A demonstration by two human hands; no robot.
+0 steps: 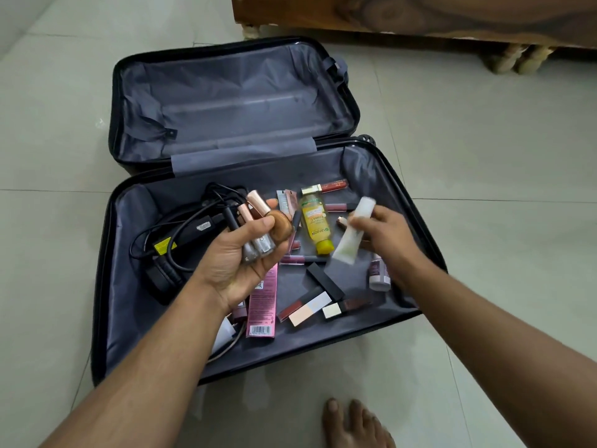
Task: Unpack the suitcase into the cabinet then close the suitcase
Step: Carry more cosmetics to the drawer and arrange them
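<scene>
Risk at left hand (pixel 240 253): palm up, fingers curled round several small bottles (pixel 258 250) above the open suitcase (pixel 106 286); overloaded grip, likely to spill one back among black cords (pixel 181 227). Right hand (pixel 384 231) pinching a pale tube (pixel 350 234), blurred; long axis running upper right to lower left, crimped end lowest, above near compartment.

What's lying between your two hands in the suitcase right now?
In the head view, the yellow Garnier bottle lies on the suitcase lining between the left hand, which holds small bottles, and the right hand, which holds a white tube.
</scene>
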